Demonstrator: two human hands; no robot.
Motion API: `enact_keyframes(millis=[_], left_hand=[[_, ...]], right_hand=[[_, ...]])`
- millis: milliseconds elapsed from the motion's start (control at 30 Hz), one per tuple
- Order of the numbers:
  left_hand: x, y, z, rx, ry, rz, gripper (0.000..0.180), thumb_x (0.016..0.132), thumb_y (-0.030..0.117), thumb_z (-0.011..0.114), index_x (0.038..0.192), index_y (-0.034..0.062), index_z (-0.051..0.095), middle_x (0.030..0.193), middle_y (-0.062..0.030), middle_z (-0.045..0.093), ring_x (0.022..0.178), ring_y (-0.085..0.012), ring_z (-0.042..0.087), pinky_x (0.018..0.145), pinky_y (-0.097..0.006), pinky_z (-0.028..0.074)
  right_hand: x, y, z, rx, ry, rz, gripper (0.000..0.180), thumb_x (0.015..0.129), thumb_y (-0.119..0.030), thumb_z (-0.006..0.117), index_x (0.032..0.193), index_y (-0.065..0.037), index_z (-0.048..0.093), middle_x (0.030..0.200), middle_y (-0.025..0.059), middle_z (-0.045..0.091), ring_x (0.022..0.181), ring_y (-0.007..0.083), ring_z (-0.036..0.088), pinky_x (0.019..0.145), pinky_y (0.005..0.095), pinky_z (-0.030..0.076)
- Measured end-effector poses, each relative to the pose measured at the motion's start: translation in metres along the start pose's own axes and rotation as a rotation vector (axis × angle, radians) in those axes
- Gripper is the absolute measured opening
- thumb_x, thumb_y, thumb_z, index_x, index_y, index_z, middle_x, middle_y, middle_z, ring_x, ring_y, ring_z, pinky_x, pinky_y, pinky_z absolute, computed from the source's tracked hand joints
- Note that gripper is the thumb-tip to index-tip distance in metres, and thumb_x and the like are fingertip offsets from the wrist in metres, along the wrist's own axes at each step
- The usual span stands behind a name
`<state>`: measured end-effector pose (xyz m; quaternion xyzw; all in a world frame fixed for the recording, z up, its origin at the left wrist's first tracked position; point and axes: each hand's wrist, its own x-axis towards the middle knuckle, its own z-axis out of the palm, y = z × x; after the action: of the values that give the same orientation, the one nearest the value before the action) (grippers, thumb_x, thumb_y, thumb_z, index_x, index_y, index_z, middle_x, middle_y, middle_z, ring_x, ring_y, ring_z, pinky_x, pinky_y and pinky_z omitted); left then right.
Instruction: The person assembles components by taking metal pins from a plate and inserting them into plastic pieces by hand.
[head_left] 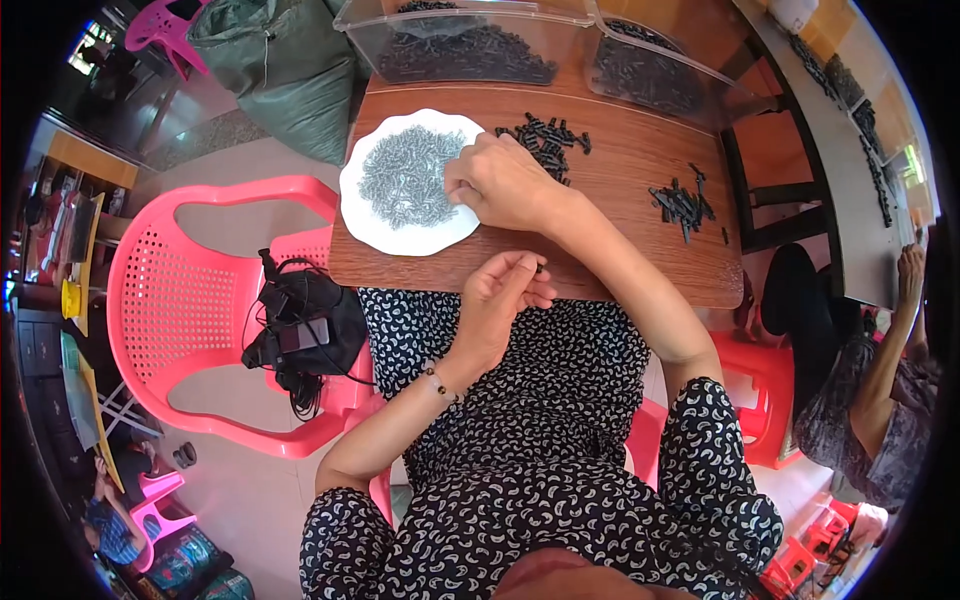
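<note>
White plate (372, 226) of small grey screws (405, 175) at the bench's (620, 270) left end, right hand (500, 182) grip pinching screws at plate's right rim, left hand (497, 297) grip pinching a small dark part just below plate, black parts pile (545, 138) right of plate.

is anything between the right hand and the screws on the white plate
Nothing visible is in the way. The right hand is already at the right rim of the white plate, fingertips reaching into the pile of grey screws. The left hand sits apart at the table's near edge.
</note>
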<state>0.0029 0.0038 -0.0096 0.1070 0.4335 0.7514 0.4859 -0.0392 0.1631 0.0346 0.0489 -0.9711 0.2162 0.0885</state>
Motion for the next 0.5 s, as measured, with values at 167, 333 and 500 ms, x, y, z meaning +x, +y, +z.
enact_keyframes(millis=[167,333,500], left_hand=[[0.0003,0.0001,0.0005,0.008,-0.013,-0.009,0.027,0.097,0.023,0.057,0.107,-0.0014,0.06,0.091,-0.0078,0.064,0.078,-0.0132,0.064,0.07,-0.025,0.053],[0.0004,0.0003,0.0012,0.008,-0.019,-0.007,0.027,0.097,0.023,0.057,0.107,-0.0014,0.06,0.092,-0.0077,0.064,0.078,-0.0131,0.064,0.07,-0.025,0.053],[-0.0005,0.0017,0.0021,-0.005,-0.016,-0.021,0.024,0.097,0.02,0.056,0.108,-0.0013,0.059,0.092,-0.0076,0.064,0.078,-0.0143,0.064,0.071,-0.028,0.053]], right_hand=[[-0.0012,0.0012,0.0066,0.081,0.15,-0.059,0.006,0.077,-0.011,0.067,0.081,-0.008,0.067,0.081,0.0088,0.065,0.087,0.0303,0.059,0.078,0.0422,0.043],[0.0054,0.0001,0.008,0.012,0.06,-0.028,0.004,0.076,-0.009,0.067,0.078,-0.006,0.065,0.075,0.0092,0.065,0.08,0.0303,0.061,0.08,0.0423,0.045],[0.0065,0.0083,0.0103,0.102,0.143,-0.052,0.004,0.076,-0.008,0.065,0.077,-0.005,0.065,0.074,0.0097,0.066,0.074,0.0287,0.062,0.071,0.0401,0.046]])
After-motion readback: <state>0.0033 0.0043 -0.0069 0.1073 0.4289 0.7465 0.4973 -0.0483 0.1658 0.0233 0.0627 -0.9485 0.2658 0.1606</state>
